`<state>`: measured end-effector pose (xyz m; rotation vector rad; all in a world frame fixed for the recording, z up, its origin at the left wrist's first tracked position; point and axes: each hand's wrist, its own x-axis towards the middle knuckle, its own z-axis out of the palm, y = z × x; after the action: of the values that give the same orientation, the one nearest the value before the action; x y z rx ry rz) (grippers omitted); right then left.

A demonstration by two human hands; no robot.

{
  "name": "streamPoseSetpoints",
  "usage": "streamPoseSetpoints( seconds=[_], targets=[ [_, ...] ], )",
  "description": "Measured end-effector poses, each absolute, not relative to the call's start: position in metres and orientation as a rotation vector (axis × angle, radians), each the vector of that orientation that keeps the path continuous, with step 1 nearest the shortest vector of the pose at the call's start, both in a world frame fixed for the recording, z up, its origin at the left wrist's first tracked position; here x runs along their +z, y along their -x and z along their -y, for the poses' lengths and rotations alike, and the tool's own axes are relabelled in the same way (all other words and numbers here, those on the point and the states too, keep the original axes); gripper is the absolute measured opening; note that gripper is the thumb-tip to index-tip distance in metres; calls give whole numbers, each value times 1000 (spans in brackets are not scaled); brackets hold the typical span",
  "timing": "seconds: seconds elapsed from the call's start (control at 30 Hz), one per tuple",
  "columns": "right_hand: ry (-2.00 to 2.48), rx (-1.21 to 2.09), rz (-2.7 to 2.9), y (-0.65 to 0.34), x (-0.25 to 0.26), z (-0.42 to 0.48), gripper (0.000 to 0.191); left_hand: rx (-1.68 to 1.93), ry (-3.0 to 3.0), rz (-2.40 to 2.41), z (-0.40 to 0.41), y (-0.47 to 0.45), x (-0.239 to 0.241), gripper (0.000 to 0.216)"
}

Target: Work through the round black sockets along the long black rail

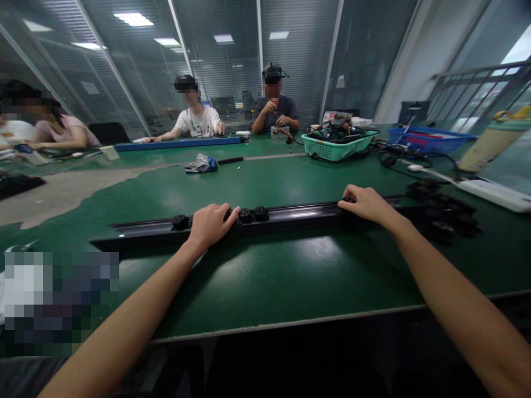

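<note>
A long black rail (298,213) lies across the green worktop (257,276), its long axis running 9 to 3 o'clock, just ahead of both arms. Small black modules (253,214) sit in its channel. The left hand (209,224) lies palm down over them at 11 o'clock, fingers curled; whether it grips one I cannot tell. The right hand (367,204) rests open on the rail at 1 o'clock. A heap of black parts (443,215) lies at 3 o'clock, nearest the right hand.
</note>
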<state>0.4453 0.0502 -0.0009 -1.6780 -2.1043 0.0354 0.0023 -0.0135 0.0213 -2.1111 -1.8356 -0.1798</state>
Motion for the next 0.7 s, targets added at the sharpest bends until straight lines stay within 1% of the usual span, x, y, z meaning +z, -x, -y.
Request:
streamPoseSetpoints(
  seconds=[0.37,0.7],
  targets=[
    [1696,2,2110,-448,-2,-50,22,-164,2109,1841,14,-4,22,65],
    [1810,-34,2164,-456,2,-52,28,-174,2105,1836,13,-3,21,66]
  ],
)
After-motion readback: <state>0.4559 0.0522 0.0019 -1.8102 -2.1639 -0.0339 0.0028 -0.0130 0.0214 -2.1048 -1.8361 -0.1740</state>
